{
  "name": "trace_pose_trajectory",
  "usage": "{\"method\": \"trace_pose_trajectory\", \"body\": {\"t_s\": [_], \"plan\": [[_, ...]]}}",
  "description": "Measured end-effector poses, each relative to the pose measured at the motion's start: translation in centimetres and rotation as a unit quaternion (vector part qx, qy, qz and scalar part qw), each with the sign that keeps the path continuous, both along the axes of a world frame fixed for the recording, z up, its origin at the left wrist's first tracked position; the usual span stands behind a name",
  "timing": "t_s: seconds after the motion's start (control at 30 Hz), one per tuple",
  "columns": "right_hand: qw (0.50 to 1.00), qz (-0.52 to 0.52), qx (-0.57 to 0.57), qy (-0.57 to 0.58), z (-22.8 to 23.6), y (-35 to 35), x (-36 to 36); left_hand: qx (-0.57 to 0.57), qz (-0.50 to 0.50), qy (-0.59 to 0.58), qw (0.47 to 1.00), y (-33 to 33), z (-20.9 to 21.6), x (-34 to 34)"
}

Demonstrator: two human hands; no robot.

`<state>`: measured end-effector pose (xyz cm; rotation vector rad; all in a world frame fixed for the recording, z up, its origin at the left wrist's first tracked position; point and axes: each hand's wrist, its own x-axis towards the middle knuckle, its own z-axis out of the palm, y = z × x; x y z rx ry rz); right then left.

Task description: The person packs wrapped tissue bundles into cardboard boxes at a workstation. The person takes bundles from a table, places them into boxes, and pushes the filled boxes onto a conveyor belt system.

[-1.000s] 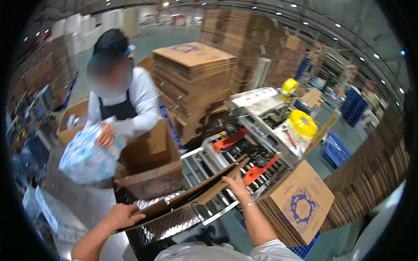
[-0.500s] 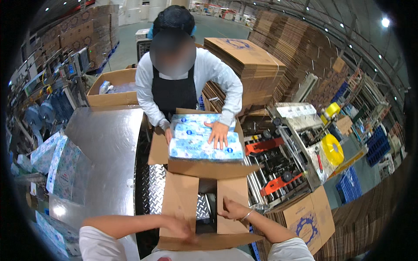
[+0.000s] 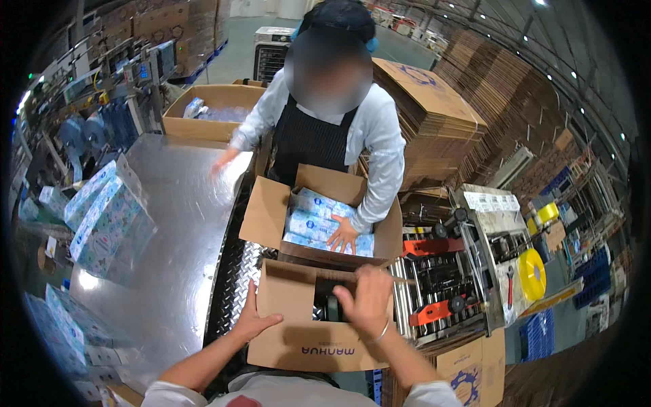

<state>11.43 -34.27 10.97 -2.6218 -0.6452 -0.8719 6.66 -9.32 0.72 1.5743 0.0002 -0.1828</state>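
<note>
Left hand (image 3: 254, 322): lying flat with fingers spread on the near left flap of the open brown cardboard box (image 3: 302, 325), pressing it rather than pinching anything.
Right hand (image 3: 366, 302): hovering over the middle of the same box, fingers curled downward toward its dark opening; whether this grip is closing on anything I cannot tell.
Box position: sitting on the ribbed metal plate just before the person, touching the next carton beyond it.
Second brown carton (image 3: 271, 214): standing open, holding blue-and-white wrapped packs (image 3: 315, 217).
Co-worker's hand (image 3: 344, 235): resting flat on those packs, while the other hand (image 3: 222, 161) is reaching out over the shiny steel table (image 3: 169, 230).
Left of the table: more blue-and-white wrapped bundles (image 3: 102, 227) are lying stacked.
Right side: a grey roller machine with red parts (image 3: 451, 278) is standing just beside both cartons, a yellow spool (image 3: 532, 273) near it.
Far back: stacks of flat brown cardboard sheets (image 3: 424, 102) are rising behind the co-worker.
</note>
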Motion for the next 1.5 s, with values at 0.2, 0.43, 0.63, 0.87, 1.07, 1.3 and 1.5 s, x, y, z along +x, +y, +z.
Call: {"method": "trace_pose_trajectory", "body": {"t_s": [0.2,0.43,0.63,0.87,1.07,1.3,1.5], "plan": [[0.976,0.124,0.016,0.18,-6.1,-1.4,-1.2,0.215,0.121,0.03,0.969,-2.9,0.1,-0.8],[0.818,-0.276,0.206,0.461,-28.1,-15.8,0.4,0.582,0.199,0.075,0.785,13.4,-2.2,-3.4],[0.758,-0.339,0.042,0.556,-29.9,-20.9,-7.2,0.372,0.148,0.168,0.901,9.5,-6.2,-2.3],[0.65,-0.006,0.506,0.566,1.5,-14.5,-6.0,-0.178,0.017,0.29,0.94,1.0,-2.7,-0.7],[0.708,0.124,0.252,0.647,-0.5,5.6,-5.3,0.124,0.032,-0.11,0.986,-0.1,4.0,0.9],[0.833,-0.169,0.125,0.513,-6.7,-8.0,-2.3,0.492,0.035,-0.132,0.86,11.5,-1.4,2.6],[0.737,-0.106,0.306,0.593,-27.8,-31.7,-4.2,0.369,-0.119,-0.067,0.919,2.5,-10.3,0.5]]}}
